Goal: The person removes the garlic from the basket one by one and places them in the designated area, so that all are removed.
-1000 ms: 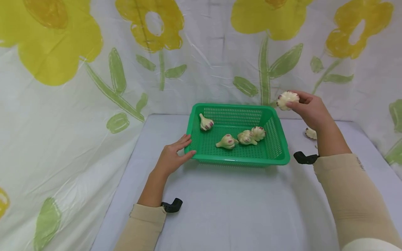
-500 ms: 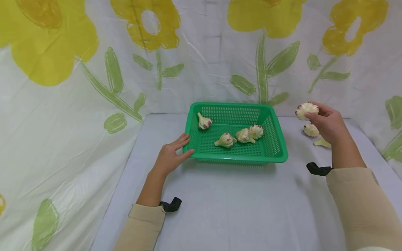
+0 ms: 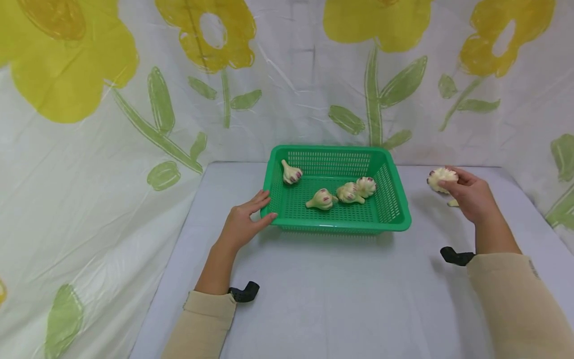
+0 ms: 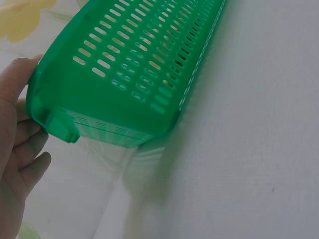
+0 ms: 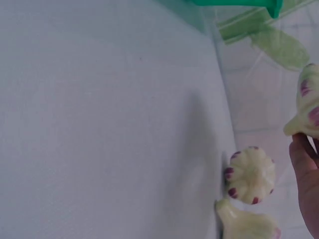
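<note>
At the left front corner of a green plastic basket (image 3: 341, 227), my left hand (image 3: 244, 224) holds the rim, thumb over the front edge and fingers along the side. In the left wrist view the fingers bend beneath the rim's corner. My right hand (image 3: 475, 197) pinches a garlic bulb (image 3: 441, 179), white with purple marks, above the table at the back right. In the right wrist view a round garlic bulb (image 5: 251, 174) and a long-necked garlic bulb (image 5: 244, 221) lie below the held one. Inside the basket are several bulbs, one garlic bulb (image 3: 292, 172) at its back left.
The basket stands on a table with a white cloth (image 3: 323, 294). Behind and to the left hangs a white curtain (image 3: 287, 114) printed with yellow flowers. Each wrist carries a small black camera mount (image 3: 244, 292).
My right hand has moved right, away from the basket, and then down toward the table with the garlic bulb in it. My left hand has stayed at the basket's corner.
</note>
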`<state>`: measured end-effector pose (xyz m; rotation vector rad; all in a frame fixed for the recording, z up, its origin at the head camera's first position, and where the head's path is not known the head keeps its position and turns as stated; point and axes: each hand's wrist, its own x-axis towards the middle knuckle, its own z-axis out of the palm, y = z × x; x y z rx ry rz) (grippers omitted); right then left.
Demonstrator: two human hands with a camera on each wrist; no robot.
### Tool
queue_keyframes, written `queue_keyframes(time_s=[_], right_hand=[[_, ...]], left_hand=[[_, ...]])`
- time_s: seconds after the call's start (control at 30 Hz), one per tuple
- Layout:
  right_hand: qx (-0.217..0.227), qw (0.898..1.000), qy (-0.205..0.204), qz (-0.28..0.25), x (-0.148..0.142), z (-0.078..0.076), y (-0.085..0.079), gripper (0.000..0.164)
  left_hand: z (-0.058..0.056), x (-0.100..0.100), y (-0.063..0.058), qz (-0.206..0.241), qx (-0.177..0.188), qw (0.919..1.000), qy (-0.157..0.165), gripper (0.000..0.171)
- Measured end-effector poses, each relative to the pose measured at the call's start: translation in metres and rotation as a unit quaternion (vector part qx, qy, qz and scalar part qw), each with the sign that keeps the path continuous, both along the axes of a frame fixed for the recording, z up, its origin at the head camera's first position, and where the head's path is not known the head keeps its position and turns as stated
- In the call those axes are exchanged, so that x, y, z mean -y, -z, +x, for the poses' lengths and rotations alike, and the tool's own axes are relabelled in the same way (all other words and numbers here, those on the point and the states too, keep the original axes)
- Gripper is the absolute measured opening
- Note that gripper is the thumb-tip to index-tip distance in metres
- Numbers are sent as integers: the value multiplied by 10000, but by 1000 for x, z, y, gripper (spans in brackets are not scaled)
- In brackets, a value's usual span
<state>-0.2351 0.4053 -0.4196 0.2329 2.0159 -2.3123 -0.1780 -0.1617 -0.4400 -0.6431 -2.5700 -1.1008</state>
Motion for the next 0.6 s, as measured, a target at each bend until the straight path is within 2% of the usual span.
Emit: queue_keyframes(time_s=[0.1, 0.17, 0.33, 0.4, 0.6], right_hand=[[136, 9966, 46, 810, -1, 1, 7, 57], [256, 9885, 39, 1493, -2, 0, 10, 68], [618, 9532, -129, 2955, -3, 0, 17, 78], [689, 9423, -214, 3270, -3, 1, 20, 79], [725, 9214, -453, 3792, -4, 1, 26, 85]], left_hand=[[0, 0, 0, -21, 11, 10000, -12, 54], [0, 0, 1, -21, 12, 10000, -24, 54], [-1, 1, 1, -5, -36, 10000, -15, 54], [-1, 1, 2, 3, -63, 10000, 5, 54], [-3, 1, 3, -3, -84, 10000, 29, 53]])
